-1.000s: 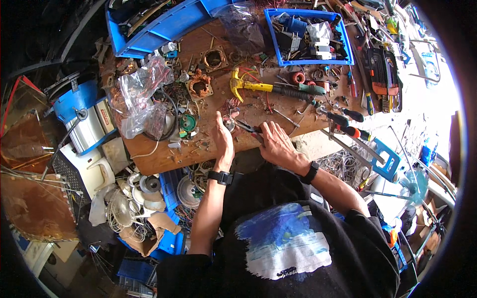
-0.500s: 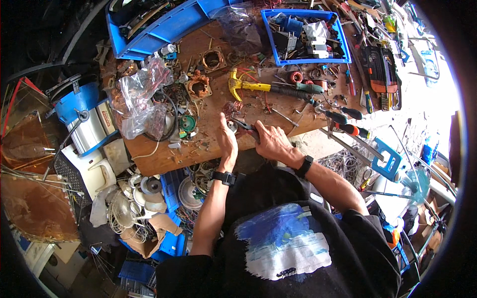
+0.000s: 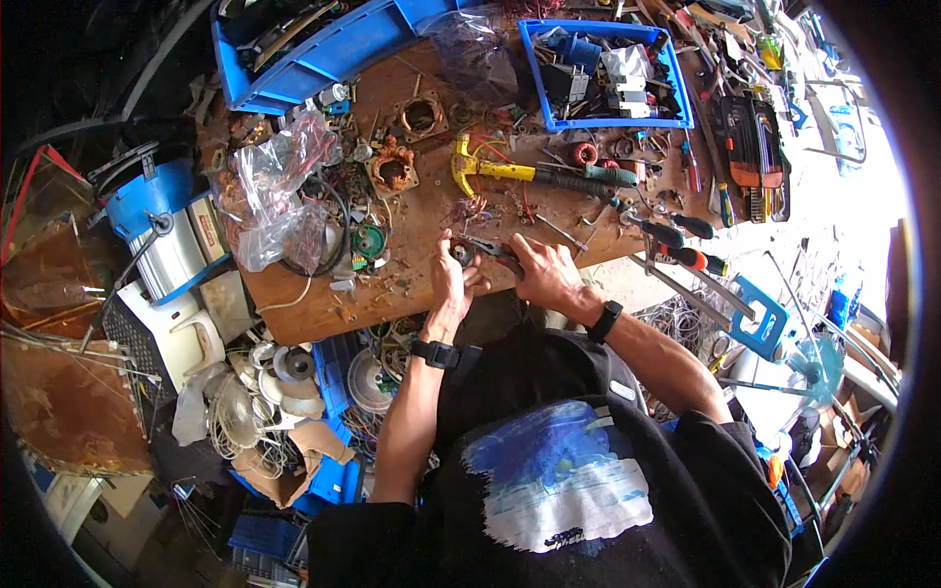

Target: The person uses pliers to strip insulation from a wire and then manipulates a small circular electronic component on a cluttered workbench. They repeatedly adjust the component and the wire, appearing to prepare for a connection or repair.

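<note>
Bench [image 3: 323,322] was cluttered; hammer [image 3: 505,171] lay beyond.
Left hand [image 3: 451,284] had fingers curled round small part [image 3: 461,254]; right hand [image 3: 549,274] was wrapped round pliers [image 3: 504,258]; copper wire [image 3: 466,210] sat just ahead.

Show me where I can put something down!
Bare wood shows between the hammer and nearer coil; the table's front edge, left of the left hand, is mostly bare. Crowded: around the left bag, inside the right tray.

A head-worn fisheye overlooks both hands [image 3: 451,289] [image 3: 549,274].
</note>
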The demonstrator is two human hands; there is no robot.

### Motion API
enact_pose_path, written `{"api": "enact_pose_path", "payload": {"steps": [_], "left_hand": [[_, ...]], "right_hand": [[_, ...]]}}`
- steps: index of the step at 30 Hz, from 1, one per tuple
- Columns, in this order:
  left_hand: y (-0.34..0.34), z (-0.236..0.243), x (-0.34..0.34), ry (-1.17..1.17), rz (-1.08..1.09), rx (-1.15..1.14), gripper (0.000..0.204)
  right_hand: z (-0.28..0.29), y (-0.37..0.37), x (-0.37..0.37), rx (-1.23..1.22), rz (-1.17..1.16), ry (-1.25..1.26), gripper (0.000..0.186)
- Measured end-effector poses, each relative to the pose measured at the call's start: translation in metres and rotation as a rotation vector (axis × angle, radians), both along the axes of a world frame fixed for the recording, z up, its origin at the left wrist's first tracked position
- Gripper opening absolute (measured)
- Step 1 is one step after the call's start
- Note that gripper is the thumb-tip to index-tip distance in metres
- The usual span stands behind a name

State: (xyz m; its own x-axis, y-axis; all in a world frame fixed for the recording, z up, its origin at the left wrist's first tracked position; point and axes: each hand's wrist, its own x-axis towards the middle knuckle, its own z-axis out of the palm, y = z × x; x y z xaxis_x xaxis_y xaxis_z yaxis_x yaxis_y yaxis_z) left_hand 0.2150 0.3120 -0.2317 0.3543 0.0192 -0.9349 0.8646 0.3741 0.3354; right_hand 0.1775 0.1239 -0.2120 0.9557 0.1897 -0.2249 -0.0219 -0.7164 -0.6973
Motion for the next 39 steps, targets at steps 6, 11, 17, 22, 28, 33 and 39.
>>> {"api": "enact_pose_path", "payload": {"steps": [6, 11, 17, 22, 28, 33, 39], "left_hand": [[0.012, -0.006, -0.001, -0.008, -0.069, -0.102, 0.045], [0.001, -0.011, -0.002, -0.294, 0.025, 0.183, 0.046], [0.012, -0.033, -0.012, -0.438, -0.034, 0.324, 0.052], [0.017, -0.031, -0.001, -0.39, 0.065, 0.161, 0.057], [0.022, -0.011, 0.014, -0.402, -0.206, 0.2, 0.056], [0.016, -0.001, 0.012, -0.468, -0.173, 0.184, 0.057], [0.008, -0.01, 0.015, -0.315, -0.076, 0.11, 0.05]], "right_hand": [[-0.009, -0.003, 0.0, 0.032, 0.033, 0.019, 0.029], [-0.009, 0.017, -0.004, 0.097, -0.048, 0.166, 0.023], [-0.006, 0.023, -0.003, 0.21, -0.055, 0.255, 0.02], [-0.001, 0.022, 0.003, 0.187, -0.022, 0.25, 0.026], [-0.006, 0.022, 0.004, 0.135, 0.002, 0.106, 0.032], [0.008, 0.013, 0.018, 0.084, 0.054, 0.205, 0.031], [0.01, 0.005, 0.031, -0.036, 0.08, 0.146, 0.028]]}}
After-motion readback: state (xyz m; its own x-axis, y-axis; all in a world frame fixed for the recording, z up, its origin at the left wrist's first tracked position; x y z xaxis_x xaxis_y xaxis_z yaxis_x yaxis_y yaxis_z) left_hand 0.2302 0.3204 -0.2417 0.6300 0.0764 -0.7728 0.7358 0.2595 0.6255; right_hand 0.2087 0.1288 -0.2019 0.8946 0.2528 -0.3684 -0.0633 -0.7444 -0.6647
